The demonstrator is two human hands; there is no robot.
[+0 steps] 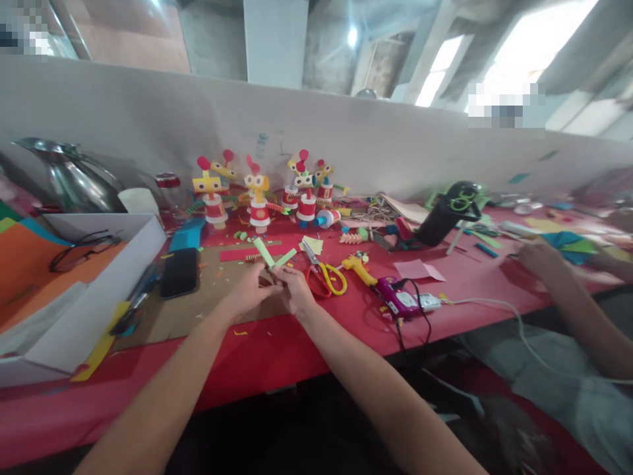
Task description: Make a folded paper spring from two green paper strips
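Two light green paper strips point(264, 253) meet in a V shape, pinched where they join. Above the brown cardboard mat point(208, 316), my left hand point(252, 290) is closed on the strips from the left. From the right my right hand point(295, 289) grips them too, its fingertips close to the left ones. The exact joint is partly hidden by fingers. Just right of my hands lie scissors point(332, 277) with red and yellow handles, beside a yellow note point(313, 245). A yellow glue gun point(360, 270) rests further right.
Several paper-cup figures point(259, 212) stand at the back. A phone point(179, 272) and a white box point(93, 316) are on the left. A purple power strip point(396, 298) with cables sits near the right front edge. Another person's hand point(539, 260) works at far right.
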